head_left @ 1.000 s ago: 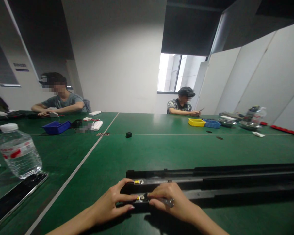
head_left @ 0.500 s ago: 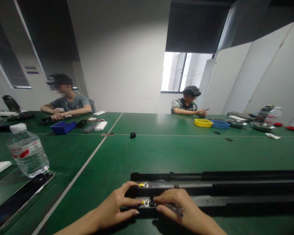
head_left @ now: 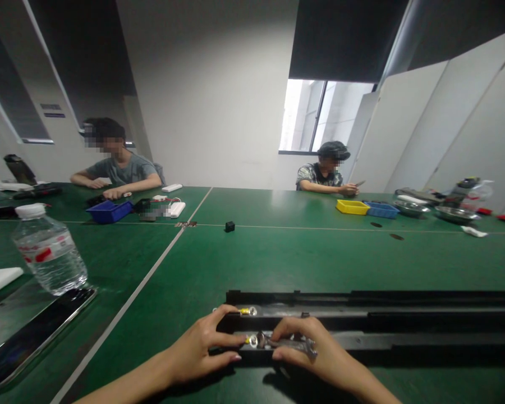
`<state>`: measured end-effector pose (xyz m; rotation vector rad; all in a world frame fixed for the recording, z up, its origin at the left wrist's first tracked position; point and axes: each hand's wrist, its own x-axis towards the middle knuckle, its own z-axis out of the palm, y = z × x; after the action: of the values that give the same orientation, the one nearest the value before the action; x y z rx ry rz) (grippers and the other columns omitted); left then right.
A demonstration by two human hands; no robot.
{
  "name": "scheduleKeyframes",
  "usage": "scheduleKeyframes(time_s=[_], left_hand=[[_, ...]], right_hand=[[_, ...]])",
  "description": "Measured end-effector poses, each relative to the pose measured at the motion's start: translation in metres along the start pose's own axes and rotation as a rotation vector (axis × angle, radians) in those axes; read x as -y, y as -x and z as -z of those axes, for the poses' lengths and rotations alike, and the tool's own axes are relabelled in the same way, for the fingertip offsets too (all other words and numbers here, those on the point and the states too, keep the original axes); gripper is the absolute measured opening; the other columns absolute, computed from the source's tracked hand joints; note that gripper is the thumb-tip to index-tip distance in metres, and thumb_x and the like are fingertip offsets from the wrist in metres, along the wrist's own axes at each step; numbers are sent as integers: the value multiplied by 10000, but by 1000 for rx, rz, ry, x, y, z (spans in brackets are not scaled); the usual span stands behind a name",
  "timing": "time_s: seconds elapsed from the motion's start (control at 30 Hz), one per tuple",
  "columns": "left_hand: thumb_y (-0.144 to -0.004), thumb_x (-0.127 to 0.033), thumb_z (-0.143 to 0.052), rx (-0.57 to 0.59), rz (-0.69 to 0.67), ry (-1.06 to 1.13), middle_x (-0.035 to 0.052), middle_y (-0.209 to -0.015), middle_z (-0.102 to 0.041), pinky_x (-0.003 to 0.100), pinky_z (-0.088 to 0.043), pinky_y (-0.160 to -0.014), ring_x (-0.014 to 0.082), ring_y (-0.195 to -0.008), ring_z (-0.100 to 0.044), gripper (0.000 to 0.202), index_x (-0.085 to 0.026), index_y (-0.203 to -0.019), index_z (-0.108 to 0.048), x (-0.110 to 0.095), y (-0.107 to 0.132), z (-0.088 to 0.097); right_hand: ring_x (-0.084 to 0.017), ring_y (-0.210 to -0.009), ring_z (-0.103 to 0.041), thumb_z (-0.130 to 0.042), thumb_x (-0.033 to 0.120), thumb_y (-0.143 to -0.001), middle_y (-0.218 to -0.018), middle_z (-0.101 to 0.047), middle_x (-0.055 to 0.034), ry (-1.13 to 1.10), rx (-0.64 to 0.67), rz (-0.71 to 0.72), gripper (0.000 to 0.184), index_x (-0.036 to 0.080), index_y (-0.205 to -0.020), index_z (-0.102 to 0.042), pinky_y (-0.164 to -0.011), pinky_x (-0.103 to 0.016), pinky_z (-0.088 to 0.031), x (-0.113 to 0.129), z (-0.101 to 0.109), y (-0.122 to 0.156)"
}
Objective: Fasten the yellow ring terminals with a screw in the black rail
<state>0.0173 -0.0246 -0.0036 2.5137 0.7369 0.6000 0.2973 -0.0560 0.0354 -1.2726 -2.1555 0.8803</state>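
Two long black rails [head_left: 340, 324] lie side by side in front of me, a yellow-sleeved ring terminal near the left end of each. My left hand [head_left: 204, 342] steadies these ends. One fingertip touches the far ring terminal [head_left: 249, 311]. Another presses on the yellow sleeve of the near ring terminal [head_left: 251, 340], with the thumb at the near rail's edge. In my right hand [head_left: 307, 339], pinched between thumb and fingers, is a silver metal wrench [head_left: 292, 344]. Its head meets the near rail just right of the near ring.
A phone [head_left: 37, 339] and a water bottle [head_left: 50, 252] stand left. A small black cube [head_left: 229, 226] sits mid-table. Two people sit across, near a dark blue bin [head_left: 109, 212], a yellow bin [head_left: 352, 207], a blue bin [head_left: 381, 210] and metal bowls [head_left: 457, 215].
My right hand has shifted its grip, and the wrench now shows more plainly, its head beside the near ring terminal. The left hand keeps its place on the rail ends. The view tilts slightly.
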Motion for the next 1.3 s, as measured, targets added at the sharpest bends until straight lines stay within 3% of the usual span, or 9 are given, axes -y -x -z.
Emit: scheduleKeyframes(time_s=[0.23,0.43,0.73,0.97,1.3], left_hand=[[-931,-295,-616,2,8,4,75,-1378,-444,402,-433,-1031,283,-1209,-518,292,-317,-1216,-679,0,-2,0],[-926,-306,-623,-7,12,-3,71,-1372,-457,408,-438,-1026,286,-1203,-522,292,-325,-1211,-683,0,0,0],[-939,-323,-604,-17,-2,10,72,-1370,-461,402,-443,-1022,281,-1200,-525,289,-325,-1218,-679,0,-1,0],[-924,-308,-622,-5,10,1,63,-1373,-463,405,-450,-1014,281,-1191,-529,296,-336,-1213,-679,0,-1,-1],[-915,-281,-630,-7,11,-3,70,-1374,-465,404,-455,-1008,284,-1185,-536,300,-326,-1207,-684,-2,-1,0]], right_hand=[[-211,-855,-642,-643,499,-848,-891,-726,-8,121,1,-20,270,245,-905,-715,-774,-305,-440,-5,-5,2],[-166,-727,-658,-633,446,-867,-790,-724,-7,80,7,37,252,208,-873,-715,-680,-249,-432,-1,-6,2],[-169,-712,-651,-586,478,-888,-787,-721,-23,149,-14,34,302,200,-873,-703,-653,-247,-419,6,-10,2],[-175,-722,-642,-581,465,-894,-778,-718,-13,81,7,-44,290,212,-877,-722,-686,-261,-420,5,-8,0],[-190,-794,-653,-612,460,-875,-855,-735,-16,22,14,-46,267,227,-910,-737,-714,-261,-429,7,-5,-2]])
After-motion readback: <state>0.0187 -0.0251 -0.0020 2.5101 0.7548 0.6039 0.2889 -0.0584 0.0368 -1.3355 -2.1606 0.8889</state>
